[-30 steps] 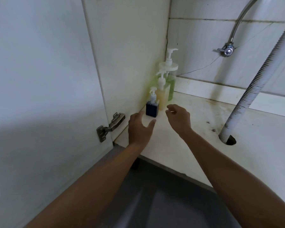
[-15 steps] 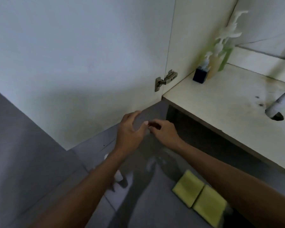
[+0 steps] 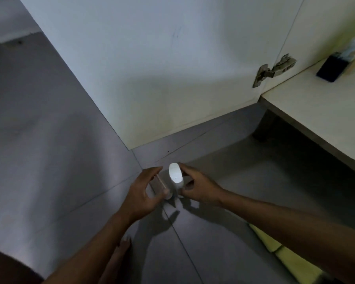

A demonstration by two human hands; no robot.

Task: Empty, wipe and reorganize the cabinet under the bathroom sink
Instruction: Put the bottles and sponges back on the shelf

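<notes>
Your view swung left and down since half a second ago; both hands dropped to floor [image 3: 49, 160]. Right hand [image 3: 199, 187] grips white bottle [image 3: 175, 175] on grey tile beside open cabinet door [image 3: 162, 68]. Left hand [image 3: 143, 191] fingers apart, just beside it, holding nothing. Dark blue bottle [image 3: 332, 68] on cabinet shelf [image 3: 316, 107], near left edge. Yellow sponges [image 3: 291, 261] lower right; open floor left.

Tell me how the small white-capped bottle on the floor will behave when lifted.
The white-capped bottle looks small between both hands, so probably light. It is tall and narrow on smooth floor tile, so a nudge may tip it. Its body seems clear, smooth plastic, possibly slippery; blur leaves that uncertain.
</notes>
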